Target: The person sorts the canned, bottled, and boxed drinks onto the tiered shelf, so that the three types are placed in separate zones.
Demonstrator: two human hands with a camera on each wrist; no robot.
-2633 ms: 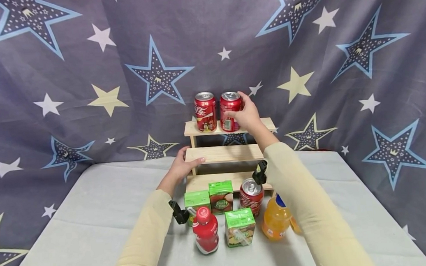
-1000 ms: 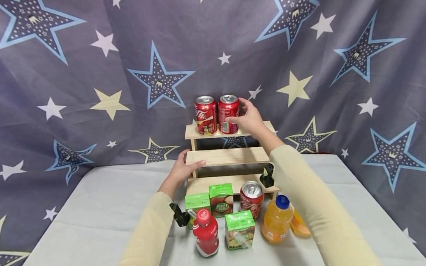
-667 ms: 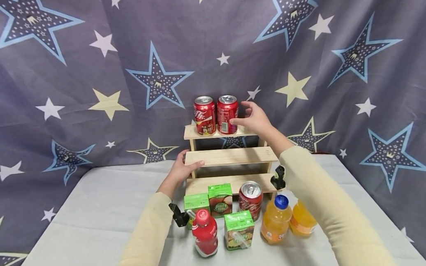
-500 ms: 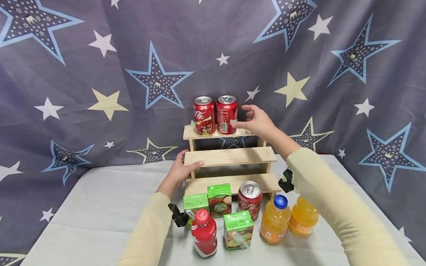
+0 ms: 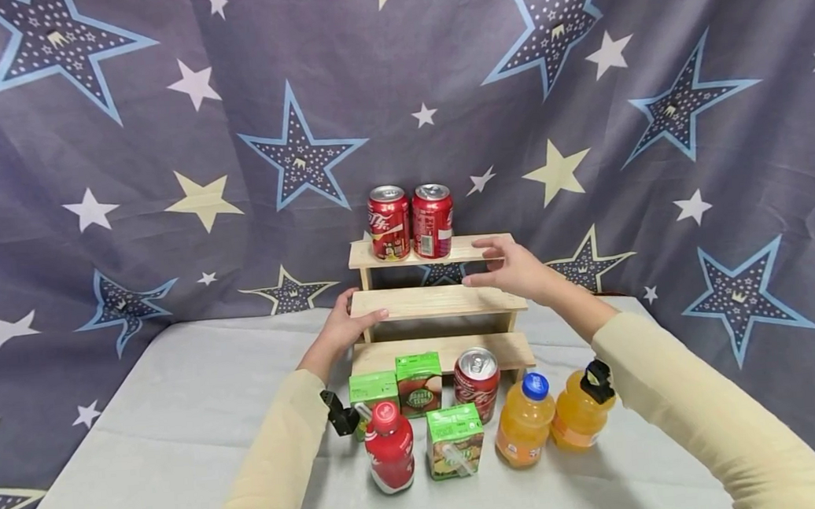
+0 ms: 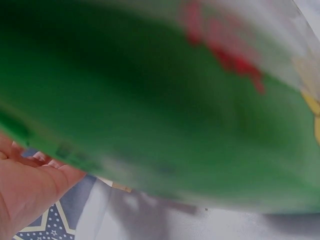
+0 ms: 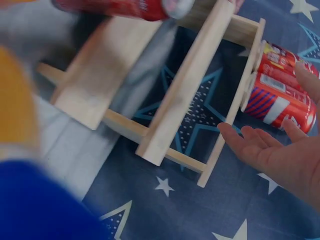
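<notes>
Two red soda cans, a left one [image 5: 389, 224] and a right one [image 5: 433, 223], stand side by side on the top step of a three-step wooden display rack [image 5: 446, 301]. My left hand [image 5: 344, 323] holds the left end of the middle step, thumb on top and fingers behind. To the right of the cans my right hand [image 5: 518, 270] hovers in front of the top step with relaxed fingers, holding nothing. In the right wrist view the right hand [image 7: 285, 155] is apart from the cans [image 7: 282, 102]. A blurred green carton [image 6: 150, 115] covers much of the left wrist view.
In front of the rack stand a third soda can [image 5: 476, 384], several green drink cartons [image 5: 456, 440], a red bottle [image 5: 390, 449] and two orange juice bottles [image 5: 524, 424]. A star-patterned curtain [image 5: 226, 101] hangs behind the white-covered table [image 5: 164, 429].
The right hand let go of the right can, which had slid left close to the other, and drew away right and down. The left hand has stayed on the rack.
</notes>
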